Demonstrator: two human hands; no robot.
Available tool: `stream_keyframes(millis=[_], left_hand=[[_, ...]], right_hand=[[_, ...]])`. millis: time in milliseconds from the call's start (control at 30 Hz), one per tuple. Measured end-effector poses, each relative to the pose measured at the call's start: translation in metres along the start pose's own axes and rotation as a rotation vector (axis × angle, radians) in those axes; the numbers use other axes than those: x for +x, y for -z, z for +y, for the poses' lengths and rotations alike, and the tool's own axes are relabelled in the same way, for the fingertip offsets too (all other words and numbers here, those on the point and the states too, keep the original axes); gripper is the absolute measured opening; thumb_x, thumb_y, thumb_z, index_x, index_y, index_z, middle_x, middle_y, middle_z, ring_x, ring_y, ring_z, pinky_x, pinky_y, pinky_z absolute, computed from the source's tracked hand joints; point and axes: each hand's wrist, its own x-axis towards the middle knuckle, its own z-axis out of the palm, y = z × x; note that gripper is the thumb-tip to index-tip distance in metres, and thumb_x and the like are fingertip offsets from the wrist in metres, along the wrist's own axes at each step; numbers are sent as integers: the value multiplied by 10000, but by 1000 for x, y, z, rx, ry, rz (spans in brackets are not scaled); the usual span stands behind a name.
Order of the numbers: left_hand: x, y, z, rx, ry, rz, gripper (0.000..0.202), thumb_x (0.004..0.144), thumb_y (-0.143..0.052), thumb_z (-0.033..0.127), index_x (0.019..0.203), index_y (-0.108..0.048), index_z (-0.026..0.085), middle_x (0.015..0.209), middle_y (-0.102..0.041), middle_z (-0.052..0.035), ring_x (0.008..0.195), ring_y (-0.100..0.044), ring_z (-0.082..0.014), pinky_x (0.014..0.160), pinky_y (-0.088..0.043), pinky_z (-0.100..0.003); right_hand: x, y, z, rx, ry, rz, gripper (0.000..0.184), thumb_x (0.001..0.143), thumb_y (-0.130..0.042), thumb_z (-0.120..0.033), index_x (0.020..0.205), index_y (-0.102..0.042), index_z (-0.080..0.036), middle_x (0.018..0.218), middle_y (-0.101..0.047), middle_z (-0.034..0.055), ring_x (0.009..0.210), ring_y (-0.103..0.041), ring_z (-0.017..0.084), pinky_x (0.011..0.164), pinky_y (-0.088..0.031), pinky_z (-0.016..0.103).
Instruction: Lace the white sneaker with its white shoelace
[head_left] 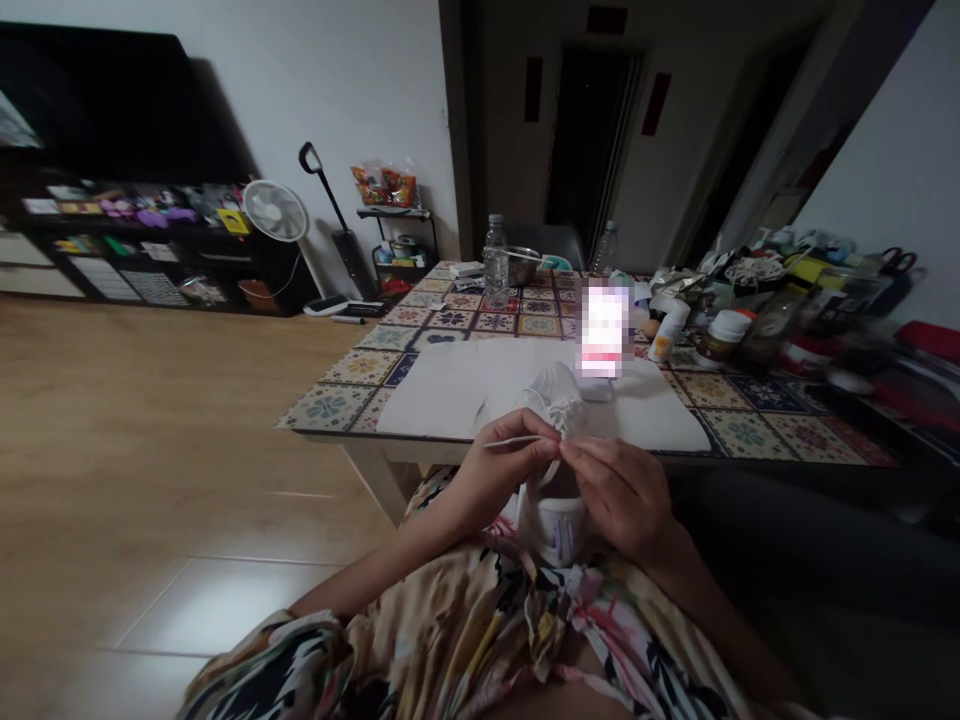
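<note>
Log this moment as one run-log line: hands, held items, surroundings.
left hand: pinches white shoelace | right hand: pinches lace | white sneaker: over lap | nearby: white sheet on patterned table

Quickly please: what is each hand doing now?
Left hand: closed, pinching a white shoelace.
Right hand: closed, pinching the lace at the white shoe.

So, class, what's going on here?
A seated person holds a white shoe over their lap. Their left hand pinches a lace near its end, and their right hand is at the top of the shoe, right beside the left. Ahead of them, a white sheet lies on a patterned table.
</note>
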Motion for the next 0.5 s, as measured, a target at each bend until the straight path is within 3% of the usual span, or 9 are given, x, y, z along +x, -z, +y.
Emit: stream_keyframes(millis=[167, 233, 367, 433, 500], left_hand=[[-3, 3, -4, -11, -8, -32, 412, 590, -912, 411, 696, -644, 117, 642, -614, 0, 591, -521, -97, 602, -400, -212], [-3, 4, -5, 47, -22, -66, 407, 590, -912, 413, 684, -657, 110, 630, -616, -1, 586, -517, -94, 592, -393, -207], [3, 4, -4, -8, -33, -48, 383, 618, -902, 391, 669, -639, 117, 622, -635, -1, 561, -525, -89, 557, -396, -192], [11, 6, -1, -178, -41, 33, 346, 685, -869, 335, 664, -590, 132, 708, -689, -23, 611, -586, -104, 588, -451, -193], [19, 12, 3, -400, -54, 141, 276, 795, -779, 227, 681, -541, 143, 811, -719, -39, 726, -657, -122, 705, -527, -215]], right_hand=[[1, 2, -2, -52, 23, 15, 197, 926, -619, -129, 1122, -629, -152, 938, -750, 95, 788, -670, 191, 691, -501, 333], [4, 4, -5, 37, -13, 36, 170, 927, -603, -133, 1086, -632, -187, 924, -735, 80, 767, -644, 191, 672, -485, 340], [12, 5, -7, 562, -348, 118, 99, 969, -530, -242, 960, -627, -251, 945, -674, 62, 910, -617, 220, 803, -508, 396], [15, 3, -1, 850, -552, 267, 176, 966, -538, -369, 833, -592, -267, 860, -630, 40, 936, -607, 232, 856, -509, 424], [14, 3, 13, 1090, -738, 413, 301, 927, -578, -475, 720, -510, -269, 677, -512, -3, 804, -592, 215, 845, -521, 419]])
